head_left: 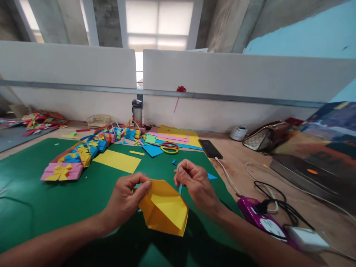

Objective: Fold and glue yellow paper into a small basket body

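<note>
Yellow folded paper (pixel 169 205), lower centre, looks flimsy, best edge-held: my left fingers (pixel 142 191) pinch it, right fingers (pixel 185 176) seemingly a blue strip (pixel 180 189).

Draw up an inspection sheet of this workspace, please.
Surface: green mat on a brown table.
Work items: folded yellow paper piece; thin blue strip.
Clutter: paper baskets in a row, scissors, loose sheets, phone.
Left hand: pinches the yellow paper piece's edge.
Right hand: curled at the blue strip; grip unclear.
Cables: white cable by the phone; black cables at the purple power strip.
Surroundings: white panels and window behind; bag at right.
</note>
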The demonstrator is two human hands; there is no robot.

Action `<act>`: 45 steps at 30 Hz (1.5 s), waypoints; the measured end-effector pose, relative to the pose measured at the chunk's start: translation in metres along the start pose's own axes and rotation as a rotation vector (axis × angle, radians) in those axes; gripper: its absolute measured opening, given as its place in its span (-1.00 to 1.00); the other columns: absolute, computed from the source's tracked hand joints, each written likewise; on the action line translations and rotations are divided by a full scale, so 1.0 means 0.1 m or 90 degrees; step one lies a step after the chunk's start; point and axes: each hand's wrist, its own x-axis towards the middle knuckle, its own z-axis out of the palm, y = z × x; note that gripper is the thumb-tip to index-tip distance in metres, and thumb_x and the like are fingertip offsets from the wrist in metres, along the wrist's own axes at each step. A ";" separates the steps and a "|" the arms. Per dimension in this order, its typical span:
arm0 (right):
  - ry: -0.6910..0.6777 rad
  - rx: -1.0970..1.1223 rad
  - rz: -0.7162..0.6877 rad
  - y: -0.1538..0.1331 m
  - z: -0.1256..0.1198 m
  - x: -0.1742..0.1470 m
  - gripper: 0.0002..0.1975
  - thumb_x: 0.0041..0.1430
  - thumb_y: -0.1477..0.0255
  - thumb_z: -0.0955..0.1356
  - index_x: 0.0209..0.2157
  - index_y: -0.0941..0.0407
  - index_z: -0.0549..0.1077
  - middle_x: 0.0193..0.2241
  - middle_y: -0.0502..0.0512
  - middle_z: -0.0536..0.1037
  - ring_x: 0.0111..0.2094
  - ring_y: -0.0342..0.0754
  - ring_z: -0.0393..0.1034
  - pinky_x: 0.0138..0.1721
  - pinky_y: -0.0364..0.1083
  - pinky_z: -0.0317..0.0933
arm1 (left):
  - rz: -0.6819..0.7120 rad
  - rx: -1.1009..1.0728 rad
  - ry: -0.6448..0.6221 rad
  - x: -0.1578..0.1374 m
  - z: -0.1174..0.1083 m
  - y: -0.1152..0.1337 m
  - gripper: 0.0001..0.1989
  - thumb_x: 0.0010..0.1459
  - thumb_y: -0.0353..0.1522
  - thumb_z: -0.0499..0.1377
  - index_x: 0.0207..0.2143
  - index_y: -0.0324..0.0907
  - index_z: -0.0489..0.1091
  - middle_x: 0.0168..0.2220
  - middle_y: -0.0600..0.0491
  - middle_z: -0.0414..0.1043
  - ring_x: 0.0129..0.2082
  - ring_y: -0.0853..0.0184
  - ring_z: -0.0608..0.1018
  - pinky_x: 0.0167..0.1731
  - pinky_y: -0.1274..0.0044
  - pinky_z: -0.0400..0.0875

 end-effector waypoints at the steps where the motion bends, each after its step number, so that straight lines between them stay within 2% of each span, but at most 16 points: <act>1: -0.003 -0.008 -0.006 0.00 0.00 -0.01 -0.63 0.15 0.20 0.25 -0.63 0.10 0.20 -0.75 -0.14 0.25 -0.66 -0.21 0.17 -0.40 -0.12 0.17 | -0.026 -0.023 -0.009 0.00 0.00 0.01 -0.70 0.10 -0.21 0.08 -0.56 -0.23 0.33 -0.57 0.11 0.31 -0.54 0.44 0.33 -0.51 0.63 0.26; 3: 0.001 -0.025 -0.023 -0.01 0.01 -0.02 -0.55 0.18 0.19 0.21 -0.70 0.10 0.17 -0.78 -0.14 0.21 -0.68 -0.22 0.17 -0.38 -0.11 0.19 | -0.072 -0.075 -0.027 0.01 -0.01 0.02 -0.68 0.08 -0.18 0.09 -0.57 -0.24 0.30 -0.61 0.13 0.22 -0.60 0.47 0.24 -0.62 0.65 0.13; 5: 0.002 -0.044 -0.042 -0.03 0.02 -0.03 -0.57 0.19 0.23 0.22 -0.70 0.12 0.25 -0.74 -0.09 0.30 -0.64 -0.20 0.24 -0.39 -0.12 0.19 | -0.102 -0.120 -0.037 0.02 -0.01 0.03 -0.67 0.05 -0.17 0.11 -0.59 -0.24 0.28 -0.64 0.16 0.18 -0.62 0.50 0.20 -0.64 0.66 0.08; 8: -0.017 -0.051 -0.046 -0.08 0.00 -0.02 -0.75 0.11 0.32 0.30 -0.56 0.15 0.44 -0.58 -0.01 0.46 -0.53 -0.17 0.33 -0.43 -0.15 0.20 | -0.134 -0.156 -0.037 0.04 -0.03 0.01 -0.67 0.03 -0.18 0.14 -0.60 -0.24 0.25 -0.65 0.18 0.14 -0.63 0.52 0.16 -0.63 0.67 0.04; 11: 0.004 -0.012 -0.030 -0.13 -0.08 0.02 -0.86 -0.05 0.36 0.41 -0.53 0.15 0.48 -0.57 -0.01 0.49 -0.53 -0.17 0.34 -0.49 -0.17 0.21 | -0.172 -0.188 -0.034 0.06 -0.04 -0.05 -0.67 0.02 -0.19 0.18 -0.60 -0.23 0.25 -0.65 0.20 0.11 -0.63 0.53 0.13 -0.63 0.68 0.02; 13: 0.053 -0.003 -0.045 -0.14 -0.16 0.08 -0.83 -0.08 0.35 0.43 -0.57 0.15 0.45 -0.61 -0.03 0.47 -0.56 -0.18 0.32 -0.52 -0.18 0.20 | -0.210 -0.226 -0.034 0.07 -0.04 -0.10 -0.67 0.00 -0.18 0.21 -0.60 -0.23 0.25 -0.65 0.21 0.10 -0.63 0.54 0.13 -0.63 0.68 0.02; 15: 0.091 -0.037 -0.078 -0.13 -0.26 0.14 -0.72 0.03 0.29 0.37 -0.63 0.15 0.39 -0.65 -0.04 0.43 -0.61 -0.20 0.29 -0.54 -0.19 0.19 | -0.254 -0.274 -0.039 0.08 -0.02 -0.15 -0.66 -0.04 -0.17 0.24 -0.60 -0.23 0.25 -0.65 0.21 0.10 -0.63 0.54 0.14 -0.63 0.69 0.03; 18: 0.095 -0.239 -0.102 -0.03 -0.41 0.19 -0.59 0.25 0.28 0.17 -0.60 0.15 0.38 -0.62 0.02 0.45 -0.58 -0.17 0.34 -0.50 -0.17 0.21 | -0.313 -0.342 -0.048 0.08 0.01 -0.21 -0.65 -0.11 -0.17 0.29 -0.59 -0.22 0.25 -0.65 0.21 0.13 -0.64 0.54 0.19 -0.64 0.69 0.06; 19: 0.083 -0.363 -0.093 0.02 -0.45 0.20 -0.61 0.28 0.32 0.13 -0.51 0.16 0.42 -0.55 0.06 0.49 -0.52 -0.14 0.38 -0.44 -0.16 0.23 | -0.329 -0.360 -0.053 0.08 0.02 -0.21 -0.64 -0.13 -0.16 0.30 -0.59 -0.22 0.25 -0.65 0.22 0.14 -0.65 0.54 0.20 -0.64 0.69 0.07; 21: 0.017 -0.663 -0.035 0.15 -0.50 0.18 -0.76 0.26 0.43 0.17 -0.18 0.16 0.41 -0.27 0.16 0.53 -0.27 -0.06 0.42 -0.26 -0.11 0.23 | -0.360 -0.388 -0.061 0.09 0.04 -0.21 -0.63 -0.17 -0.16 0.32 -0.59 -0.22 0.26 -0.66 0.21 0.18 -0.65 0.53 0.24 -0.64 0.69 0.10; 22: -0.040 -0.819 0.019 0.23 -0.51 0.15 -0.70 0.23 0.46 0.20 -0.01 0.15 0.30 -0.12 0.21 0.48 -0.15 0.00 0.38 -0.19 -0.07 0.21 | -0.374 -0.397 -0.065 0.09 0.05 -0.21 -0.63 -0.19 -0.17 0.33 -0.60 -0.23 0.26 -0.66 0.20 0.21 -0.66 0.52 0.27 -0.64 0.68 0.12; 23: -0.065 -0.861 0.052 0.30 -0.52 0.13 -0.61 0.17 0.47 0.27 0.06 0.17 0.24 -0.09 0.28 0.45 -0.11 0.07 0.37 -0.18 -0.03 0.21 | -0.387 -0.405 -0.068 0.10 0.06 -0.20 -0.63 -0.22 -0.17 0.34 -0.60 -0.23 0.26 -0.66 0.19 0.23 -0.66 0.50 0.29 -0.64 0.68 0.14; 28: -0.135 -0.929 0.107 0.54 -0.50 0.02 -0.54 0.11 0.46 0.31 0.07 0.13 0.22 -0.16 0.22 0.47 -0.14 0.09 0.38 -0.26 -0.05 0.22 | -0.424 -0.422 -0.100 0.15 0.11 -0.15 -0.61 -0.27 -0.17 0.37 -0.62 -0.23 0.26 -0.67 0.16 0.30 -0.67 0.48 0.34 -0.65 0.67 0.18; 34: -0.175 -0.959 0.089 0.60 -0.54 0.01 -0.37 -0.02 0.74 0.21 0.13 0.15 0.11 -0.17 0.24 0.43 -0.19 0.04 0.38 -0.32 -0.09 0.21 | -0.416 -0.423 -0.148 0.21 0.15 -0.21 -0.59 -0.28 -0.15 0.38 -0.61 -0.23 0.26 -0.66 0.15 0.32 -0.66 0.48 0.36 -0.65 0.67 0.19; 38: -0.171 -0.953 0.059 0.58 -0.79 0.13 -0.25 -0.15 0.77 0.23 0.15 0.21 0.06 -0.12 0.29 0.39 -0.13 0.07 0.32 -0.22 -0.04 0.21 | -0.427 -0.447 -0.158 0.21 0.16 -0.29 -0.61 -0.25 -0.17 0.37 -0.60 -0.23 0.27 -0.65 0.16 0.33 -0.66 0.48 0.37 -0.65 0.67 0.19; 45: -0.120 -0.933 0.015 0.53 -1.33 0.45 -0.26 -0.08 0.70 0.22 0.19 0.30 -0.08 0.02 0.42 0.26 -0.02 0.11 0.23 -0.11 0.02 0.17 | -0.455 -0.503 -0.182 0.23 0.18 -0.45 -0.62 -0.20 -0.21 0.36 -0.61 -0.23 0.23 -0.66 0.15 0.34 -0.66 0.46 0.39 -0.63 0.66 0.20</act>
